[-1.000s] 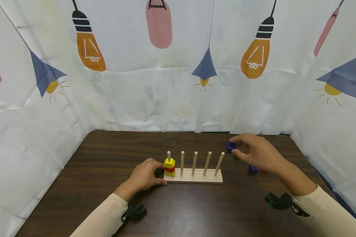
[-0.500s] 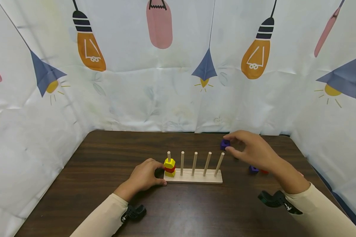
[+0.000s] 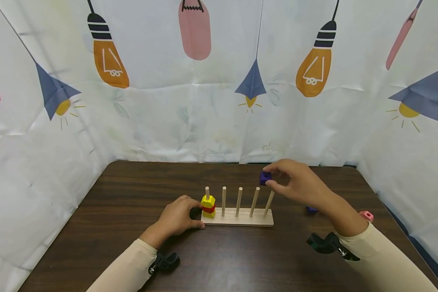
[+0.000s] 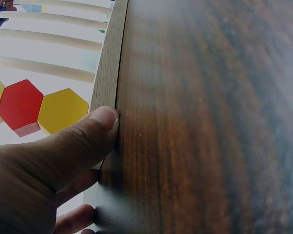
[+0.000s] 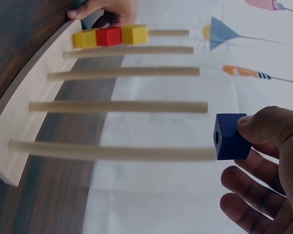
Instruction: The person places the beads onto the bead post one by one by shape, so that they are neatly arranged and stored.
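Note:
A pale wooden peg board (image 3: pixel 241 217) with a row of upright pegs stands on the table. My left hand (image 3: pixel 180 215) grips its left end, the thumb on the front edge of the base in the left wrist view. Two yellow beads with a red bead (image 5: pixel 108 36) between them are stacked on the leftmost peg, beside my left fingers. My right hand (image 3: pixel 303 182) pinches a dark blue block bead (image 5: pixel 232 136) between thumb and fingers. It is held near the top of the rightmost peg (image 5: pixel 112 151); whether they touch I cannot tell. The bead's hole faces the pegs in the right wrist view.
Another dark blue bead (image 3: pixel 311 210) lies on the brown table (image 3: pixel 219 259), partly hidden by my right arm. Farther right, a pink bead (image 3: pixel 366 215) shows beyond the forearm. A white printed cloth (image 3: pixel 190 121) hangs around the table's back and sides.
My right hand has carried the blue bead leftward to the rightmost peg's top. The pink bead has come into sight behind the right forearm. My left hand stays on the board.

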Action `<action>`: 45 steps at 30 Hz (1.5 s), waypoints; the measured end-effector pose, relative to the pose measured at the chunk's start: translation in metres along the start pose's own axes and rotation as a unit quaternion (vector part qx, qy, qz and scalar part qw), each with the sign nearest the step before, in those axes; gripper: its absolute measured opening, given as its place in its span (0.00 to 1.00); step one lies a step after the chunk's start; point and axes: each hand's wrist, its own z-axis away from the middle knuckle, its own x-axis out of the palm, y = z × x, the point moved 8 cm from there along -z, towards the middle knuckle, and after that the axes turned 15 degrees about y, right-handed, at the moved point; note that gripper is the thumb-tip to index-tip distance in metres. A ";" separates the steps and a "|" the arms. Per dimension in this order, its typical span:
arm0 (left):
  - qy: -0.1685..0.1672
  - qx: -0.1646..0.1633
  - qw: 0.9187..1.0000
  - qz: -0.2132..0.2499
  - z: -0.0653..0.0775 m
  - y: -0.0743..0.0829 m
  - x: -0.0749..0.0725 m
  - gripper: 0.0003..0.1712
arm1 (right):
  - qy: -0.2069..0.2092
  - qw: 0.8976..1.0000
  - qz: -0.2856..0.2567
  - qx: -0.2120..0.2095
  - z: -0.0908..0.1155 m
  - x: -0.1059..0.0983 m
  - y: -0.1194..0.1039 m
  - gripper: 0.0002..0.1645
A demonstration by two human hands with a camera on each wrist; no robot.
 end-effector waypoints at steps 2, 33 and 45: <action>-0.001 -0.001 1.000 0.001 0.000 0.000 0.000 0.31 | 0.001 1.000 -0.009 -0.006 -0.002 0.003 -0.003 0.21; 0.014 0.006 1.000 0.005 0.000 -0.002 0.000 0.29 | -0.002 0.996 -0.090 -0.008 -0.025 0.055 -0.046 0.19; 0.015 0.001 1.000 0.008 0.000 -0.002 -0.001 0.29 | -0.020 0.995 -0.094 0.032 -0.026 0.071 -0.050 0.20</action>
